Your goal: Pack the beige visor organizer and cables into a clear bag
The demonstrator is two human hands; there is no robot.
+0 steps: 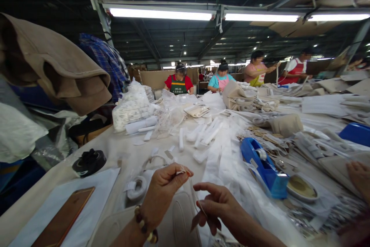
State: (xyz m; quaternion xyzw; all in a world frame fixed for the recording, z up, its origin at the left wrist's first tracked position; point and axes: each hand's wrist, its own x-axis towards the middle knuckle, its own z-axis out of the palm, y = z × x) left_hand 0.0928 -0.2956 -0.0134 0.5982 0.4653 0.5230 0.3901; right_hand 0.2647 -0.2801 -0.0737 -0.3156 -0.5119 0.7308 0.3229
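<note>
My left hand (167, 185), with a beaded bracelet at the wrist, pinches a thin pale string (191, 185) between thumb and forefinger. The string runs down to my right hand (221, 208), whose forefinger points out while the other fingers curl around its lower part. A small brown tag (195, 222) hangs by the right fingers; how it joins the string is hard to make out. Beneath both hands lies a beige padded piece (180, 216) with raised stitched shapes. Close to my left wrist sits a roll of white tape (136, 187).
A blue tape dispenser (260, 166) and a round dish (302, 188) stand to the right, beside a co-worker's hand (358, 179). To the left are a phone (65, 218) on white sheets and a black round object (89, 163). White wrapping (231, 154) covers the middle. Several people work across the table.
</note>
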